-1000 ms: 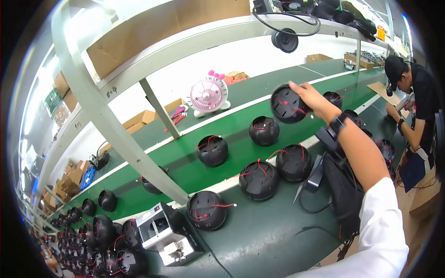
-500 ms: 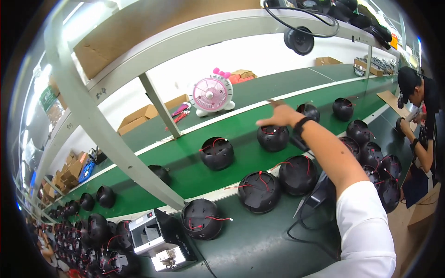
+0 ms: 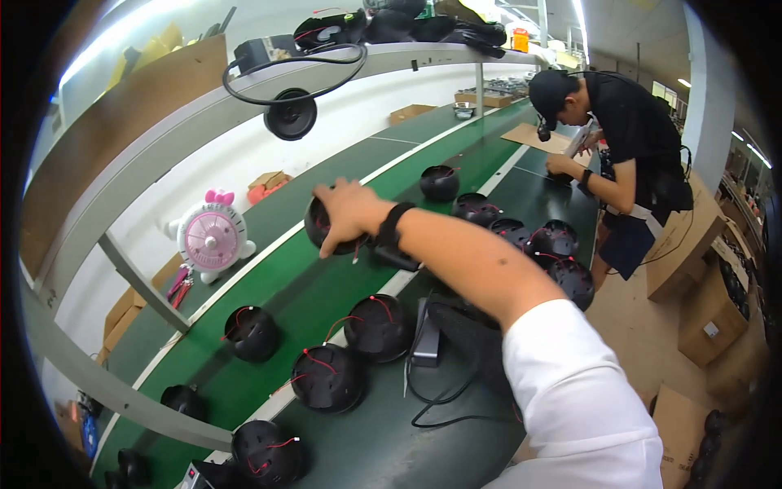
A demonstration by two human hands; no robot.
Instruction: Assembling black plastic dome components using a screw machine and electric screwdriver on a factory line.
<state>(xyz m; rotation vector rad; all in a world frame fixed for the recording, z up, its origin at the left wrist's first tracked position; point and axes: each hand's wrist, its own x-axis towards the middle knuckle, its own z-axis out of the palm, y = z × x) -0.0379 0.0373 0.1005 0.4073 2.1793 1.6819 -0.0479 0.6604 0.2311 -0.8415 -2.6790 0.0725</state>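
Note:
My right hand (image 3: pixel 349 213) reaches over the green conveyor belt (image 3: pixel 285 293), its thumb and fingers curved around a black round plastic shell (image 3: pixel 317 228) with red wires. The palm hides part of that shell. My left hand is out of view. On the near side of the belt, two more wired shells sit next to each other, an upper shell (image 3: pixel 380 328) and a lower shell (image 3: pixel 327 378). Another shell (image 3: pixel 252 333) rides on the belt, and one more (image 3: pixel 440 182) stands beyond my hand.
A pink and white fan (image 3: pixel 212 238) stands behind the belt. A black adapter (image 3: pixel 426 334) with a looped cable lies under my forearm. Shelf posts (image 3: pixel 138 281) rise at the left. A co-worker (image 3: pixel 627 122) bends over the bench at the right, near several shells.
The view has swung to the right. My right hand, earlier held with fingers spread above the belt, has come down around a black round shell.

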